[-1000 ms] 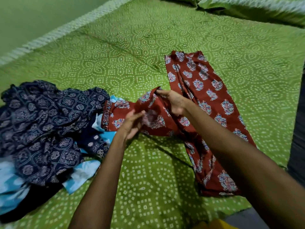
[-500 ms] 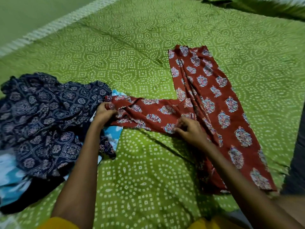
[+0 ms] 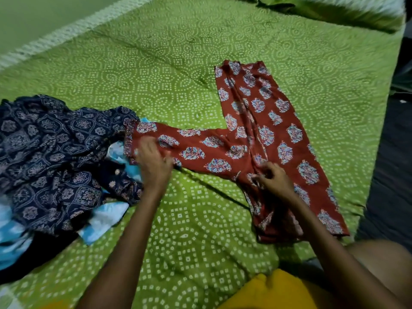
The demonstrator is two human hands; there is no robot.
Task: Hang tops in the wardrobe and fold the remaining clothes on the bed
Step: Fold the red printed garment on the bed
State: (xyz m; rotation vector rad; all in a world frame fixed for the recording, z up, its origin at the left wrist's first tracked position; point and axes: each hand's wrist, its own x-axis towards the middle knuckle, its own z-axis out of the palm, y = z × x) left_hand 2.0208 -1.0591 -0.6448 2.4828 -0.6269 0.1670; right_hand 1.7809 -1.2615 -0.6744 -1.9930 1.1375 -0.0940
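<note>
red printed garment (image 3: 263, 139) now flatter; left hand (image 3: 153, 162) has spread open.

A green bedspread (image 3: 182, 219) patterned with white dots was spread over the bed. A pale fringed edge (image 3: 73, 30) was seen upper left, green pillows (image 3: 334, 10) at the top right, and dark floor (image 3: 394, 163) along the right.

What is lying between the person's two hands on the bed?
In the head view, a stretch of the red printed garment spans from left hand to right hand.
</note>
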